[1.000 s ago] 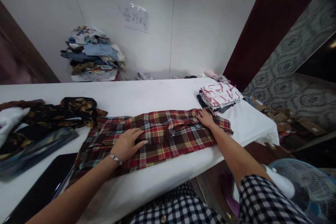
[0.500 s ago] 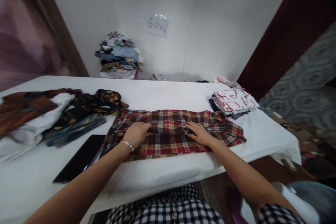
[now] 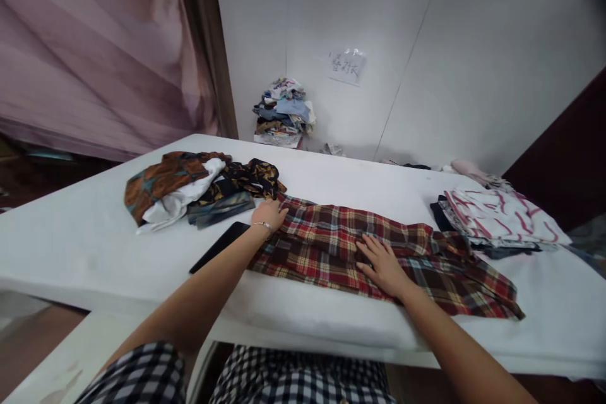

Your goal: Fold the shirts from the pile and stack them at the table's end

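Note:
A red, brown and cream plaid shirt lies in a long folded strip across the front of the white table. My left hand, with a bracelet at the wrist, rests on the shirt's far left corner, its fingers stretched toward the cloth. On the middle of the shirt my right hand lies flat, fingers spread. The shirt's right end slants toward the table's front edge and looks creased. Beside my left forearm sits a flat black object, partly covered by the arm.
A loose heap of clothes lies on the left of the table. Folded garments, white with red marks on top, are stacked at the right. Behind stands a tall pile of clothes. A handwritten sign hangs on the wall.
My left hand has slid from the middle left of the shirt to its far left corner. My right hand stays flat on the shirt. The view has turned left.

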{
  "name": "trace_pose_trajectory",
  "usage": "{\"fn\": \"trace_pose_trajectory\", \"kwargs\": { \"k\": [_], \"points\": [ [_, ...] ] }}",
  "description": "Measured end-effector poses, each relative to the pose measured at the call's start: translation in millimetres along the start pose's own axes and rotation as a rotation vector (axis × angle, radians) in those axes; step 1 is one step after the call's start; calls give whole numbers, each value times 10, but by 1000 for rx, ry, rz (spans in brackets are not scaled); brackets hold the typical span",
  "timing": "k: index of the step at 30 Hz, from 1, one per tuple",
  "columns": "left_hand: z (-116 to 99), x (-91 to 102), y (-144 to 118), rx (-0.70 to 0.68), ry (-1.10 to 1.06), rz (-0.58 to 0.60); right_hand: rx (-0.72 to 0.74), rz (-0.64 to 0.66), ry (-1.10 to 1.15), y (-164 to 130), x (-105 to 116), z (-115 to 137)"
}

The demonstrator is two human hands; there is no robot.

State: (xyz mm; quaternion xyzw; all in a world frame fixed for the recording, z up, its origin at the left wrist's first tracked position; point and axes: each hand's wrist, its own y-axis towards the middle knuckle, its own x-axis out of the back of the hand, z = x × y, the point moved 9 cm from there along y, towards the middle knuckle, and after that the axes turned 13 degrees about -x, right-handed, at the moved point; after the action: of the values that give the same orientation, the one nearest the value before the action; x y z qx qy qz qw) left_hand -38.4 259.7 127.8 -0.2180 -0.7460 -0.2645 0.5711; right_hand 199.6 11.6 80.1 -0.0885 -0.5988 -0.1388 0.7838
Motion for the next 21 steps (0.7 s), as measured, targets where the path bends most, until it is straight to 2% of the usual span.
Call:
{"fn": "trace_pose_trajectory", "kwargs": {
  "k": [2, 5, 8, 11, 13, 16, 21],
  "points": [
    [46, -95, 51, 35, 1, 36, 23, 1, -43, -15, -124, 37],
    [78, -179, 99, 81, 4, 82, 36, -27, -41, -44, -166, 15],
    [101, -75, 134, 95, 20, 75, 35, -83, -6, -84, -77, 4],
    [165, 94, 139, 107, 52, 43, -46, -164, -4, -107, 42, -24],
    [220, 92, 123, 113, 59, 84, -97, -134, -31, -94, 36, -28],
    [292, -31, 88, 97, 69, 168, -103, -57, -51, -66, 3, 11],
    [408, -85, 123, 21, 162, 106, -101, -45, -46, -59, 43, 59]
  ]
}}
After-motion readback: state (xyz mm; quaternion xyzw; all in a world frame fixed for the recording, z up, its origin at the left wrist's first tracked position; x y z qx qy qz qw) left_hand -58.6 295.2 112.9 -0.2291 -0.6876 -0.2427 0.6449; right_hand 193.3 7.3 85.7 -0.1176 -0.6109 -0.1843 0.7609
